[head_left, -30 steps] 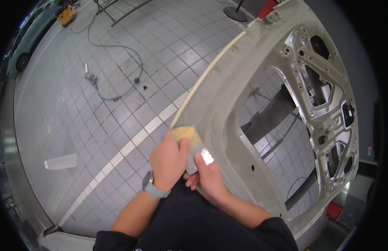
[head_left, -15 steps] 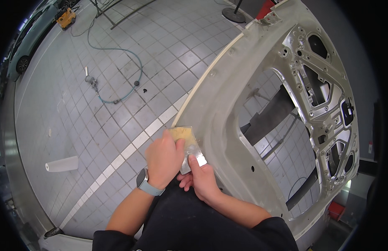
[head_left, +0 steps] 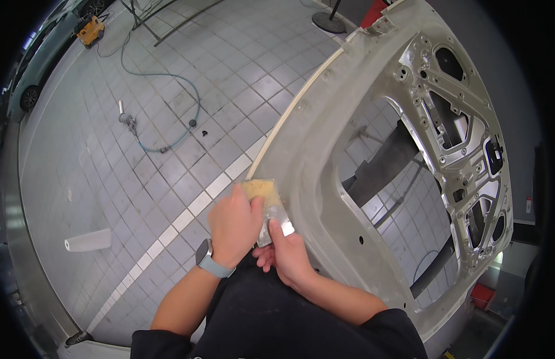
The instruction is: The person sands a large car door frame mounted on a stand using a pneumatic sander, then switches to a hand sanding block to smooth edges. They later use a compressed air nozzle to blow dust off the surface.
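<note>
Pinching a thin shiny plate (head_left: pixel 273 210) with a yellowish end, the right hand (head_left: pixel 289 254) has its thumb on top. Left hand (head_left: pixel 232 224) is at the yellow part, can't tell if it's actually gripping. All that's right by the pale edge of a bare car panel (head_left: pixel 310 140). Further left, tiled floor (head_left: pixel 235 99) with a white roll (head_left: pixel 89 240) and blue hose (head_left: pixel 198 99).

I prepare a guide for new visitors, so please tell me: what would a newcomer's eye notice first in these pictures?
Probably first the large grey-beige vehicle panel, which fills much of the right side. Near the centre, the right grip holds a small silvery plate bearing a yellow patch, with the left grip close against it. On the tiled floor at upper left, a blue hose lies in a curve.
</note>
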The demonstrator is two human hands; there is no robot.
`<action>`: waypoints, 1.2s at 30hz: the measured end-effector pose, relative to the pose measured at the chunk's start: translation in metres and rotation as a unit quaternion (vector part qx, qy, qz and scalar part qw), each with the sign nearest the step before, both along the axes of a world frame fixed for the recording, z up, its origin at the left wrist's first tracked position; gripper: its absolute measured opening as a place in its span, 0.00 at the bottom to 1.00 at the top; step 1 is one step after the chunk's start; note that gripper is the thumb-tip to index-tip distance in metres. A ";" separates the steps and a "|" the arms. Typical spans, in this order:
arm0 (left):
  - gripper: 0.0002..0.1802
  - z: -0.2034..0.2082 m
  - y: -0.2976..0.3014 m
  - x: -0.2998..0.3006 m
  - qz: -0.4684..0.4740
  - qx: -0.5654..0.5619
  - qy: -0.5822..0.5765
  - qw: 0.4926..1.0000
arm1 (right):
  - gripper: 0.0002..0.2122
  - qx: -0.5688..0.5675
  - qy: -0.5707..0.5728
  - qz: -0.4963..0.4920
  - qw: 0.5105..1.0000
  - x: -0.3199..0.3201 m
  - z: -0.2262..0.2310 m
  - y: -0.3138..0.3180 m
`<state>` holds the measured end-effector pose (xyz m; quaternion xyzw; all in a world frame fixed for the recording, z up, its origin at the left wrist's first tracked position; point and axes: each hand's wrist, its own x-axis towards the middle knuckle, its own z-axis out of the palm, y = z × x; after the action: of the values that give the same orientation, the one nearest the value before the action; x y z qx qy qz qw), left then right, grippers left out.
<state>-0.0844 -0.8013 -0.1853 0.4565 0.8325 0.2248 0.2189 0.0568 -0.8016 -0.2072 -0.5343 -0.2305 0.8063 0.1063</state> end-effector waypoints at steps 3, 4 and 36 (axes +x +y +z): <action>0.17 -0.002 0.001 0.000 -0.002 0.017 0.011 1.000 | 0.24 -0.013 -0.009 0.002 1.000 0.000 0.000 0.001; 0.17 -0.002 0.002 0.000 -0.009 0.044 0.012 0.999 | 0.24 0.004 0.015 -0.012 1.000 0.000 0.000 0.002; 0.14 0.023 -0.127 -0.104 0.209 0.251 -0.439 0.837 | 0.12 0.537 -0.262 0.127 0.791 0.031 0.015 0.018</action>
<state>-0.1880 -0.9280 -0.1623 0.1648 0.6400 0.6429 0.3872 0.0881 -0.7835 -0.1926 -0.5478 -0.7117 0.3875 0.2082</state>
